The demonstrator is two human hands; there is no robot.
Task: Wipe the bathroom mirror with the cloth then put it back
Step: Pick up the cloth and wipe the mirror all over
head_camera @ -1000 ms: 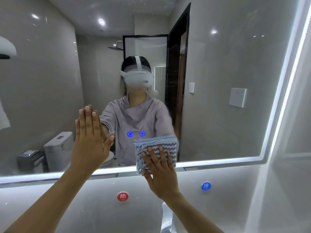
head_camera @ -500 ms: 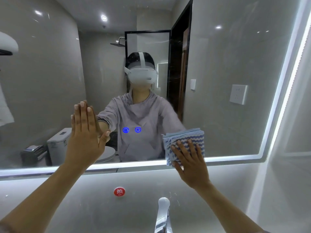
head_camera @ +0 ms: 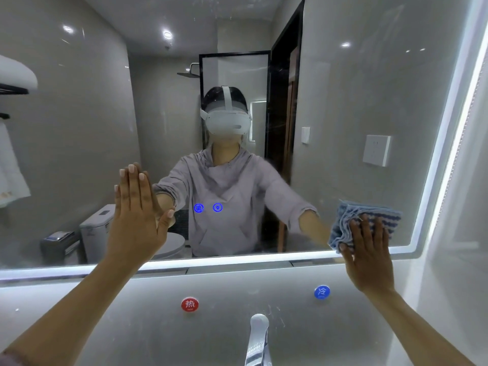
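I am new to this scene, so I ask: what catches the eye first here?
The right hand presses a blue cloth flat on the mirror near its lower right corner. The left hand lies open on it at lower left. Below, a red disc and a blue disc sit either side of the tap.

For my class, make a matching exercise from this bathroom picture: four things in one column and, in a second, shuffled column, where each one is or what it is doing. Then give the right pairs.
Column one
1. left hand
2. right hand
3. red round label
4. tap

Column two
A. silver, at the bottom edge of the picture
B. presses the cloth against the mirror near its lower right corner
C. lies flat on the bare mirror, fingers straight
D. under the mirror, left of the tap

Pairs: 1-C, 2-B, 3-D, 4-A
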